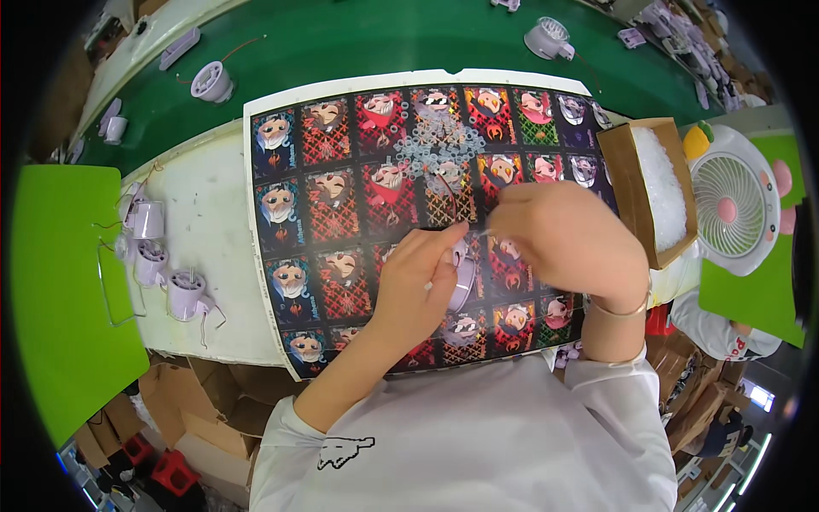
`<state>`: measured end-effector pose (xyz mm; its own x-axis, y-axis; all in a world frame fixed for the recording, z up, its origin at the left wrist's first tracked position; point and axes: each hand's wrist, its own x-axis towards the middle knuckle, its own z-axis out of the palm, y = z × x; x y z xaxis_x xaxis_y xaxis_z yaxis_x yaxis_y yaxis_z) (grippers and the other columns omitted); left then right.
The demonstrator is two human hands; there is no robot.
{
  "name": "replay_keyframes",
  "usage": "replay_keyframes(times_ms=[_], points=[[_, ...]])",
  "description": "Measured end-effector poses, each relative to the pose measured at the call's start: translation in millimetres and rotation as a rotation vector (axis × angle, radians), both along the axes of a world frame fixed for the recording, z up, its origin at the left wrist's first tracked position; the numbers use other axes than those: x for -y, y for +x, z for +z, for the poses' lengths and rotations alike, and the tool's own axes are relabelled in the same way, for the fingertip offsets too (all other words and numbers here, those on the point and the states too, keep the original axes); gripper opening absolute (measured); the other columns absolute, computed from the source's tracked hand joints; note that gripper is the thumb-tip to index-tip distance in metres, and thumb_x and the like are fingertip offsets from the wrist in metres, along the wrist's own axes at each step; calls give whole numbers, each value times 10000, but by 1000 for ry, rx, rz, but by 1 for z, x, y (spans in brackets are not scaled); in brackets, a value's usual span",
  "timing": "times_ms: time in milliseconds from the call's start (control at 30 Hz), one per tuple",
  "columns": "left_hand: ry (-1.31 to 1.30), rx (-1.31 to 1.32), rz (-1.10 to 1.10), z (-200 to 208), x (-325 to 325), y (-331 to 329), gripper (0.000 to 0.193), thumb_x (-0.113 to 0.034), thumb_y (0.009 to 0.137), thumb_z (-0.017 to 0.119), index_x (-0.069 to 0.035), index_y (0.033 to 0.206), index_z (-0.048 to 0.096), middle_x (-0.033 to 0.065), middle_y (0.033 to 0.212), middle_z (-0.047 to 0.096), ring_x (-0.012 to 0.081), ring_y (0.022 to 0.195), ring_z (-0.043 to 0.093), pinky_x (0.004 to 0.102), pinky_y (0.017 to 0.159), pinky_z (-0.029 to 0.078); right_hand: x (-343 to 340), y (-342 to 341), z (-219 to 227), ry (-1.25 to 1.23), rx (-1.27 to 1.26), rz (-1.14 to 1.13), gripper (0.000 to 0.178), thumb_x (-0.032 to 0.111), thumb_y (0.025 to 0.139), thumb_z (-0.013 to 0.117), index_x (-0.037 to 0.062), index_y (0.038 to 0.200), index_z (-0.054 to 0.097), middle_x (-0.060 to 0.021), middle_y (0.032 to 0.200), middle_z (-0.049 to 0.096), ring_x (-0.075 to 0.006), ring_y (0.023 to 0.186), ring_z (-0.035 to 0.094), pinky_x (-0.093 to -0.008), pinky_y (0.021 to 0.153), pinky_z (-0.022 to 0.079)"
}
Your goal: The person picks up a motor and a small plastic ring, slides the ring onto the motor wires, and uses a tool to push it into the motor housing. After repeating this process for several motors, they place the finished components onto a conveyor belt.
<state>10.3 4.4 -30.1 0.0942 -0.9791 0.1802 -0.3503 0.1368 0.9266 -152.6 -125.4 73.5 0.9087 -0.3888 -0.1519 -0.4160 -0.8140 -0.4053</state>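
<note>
A green belt (341, 53) sweeps across 12 o'clock, and a sheet printed with cartoon cards (311, 247) covers the middle of the bench. At 8 o'clock, below the bench, stands an open brown carton (198, 386); what it holds is too dark to tell. Between 2 and 3 o'clock, a smaller cardboard box (624, 175) is heaped with clear, whitish small pieces (664, 192). The right hand (567, 235) has its fingertips bunched just above the housing; whether they grasp a small part, I cannot tell. The left hand (418, 277) grips the lilac housing (463, 286), which sits near the clock's centre on the sheet. This unit looks partway through, with small fitting probably left. Three wired lilac housings (186, 294) stand at 9 o'clock, with one round unit (212, 83) towards 10 and another (546, 38) at 1 on the belt; which are finished does not show. Smallest, a loose pile of clear rings (439, 145) lies just past 12 o'clock, plenty left to use
</note>
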Motion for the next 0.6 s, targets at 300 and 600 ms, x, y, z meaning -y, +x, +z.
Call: replay_keyframes(times_ms=[300,600], points=[[-183,-24,6,1,0,-1,339,59,831,563,27,1165,611,170,893,605,347,793,573,422,712,469,-54,-54,-59,-191,201,-527,510,97,755,729,11,1224,546,-239,1304,473,-418,1179,470,-491,1022,396],[-282,-259,150,6,2,20,547,-136,936,449,46,1432,308,205,1441,297,312,1353,333,435,1108,321,49,49,-37,-165,707,-412,588,136,759,770,45,1286,527,-150,1150,577,-299,1092,584,-358,896,490]])
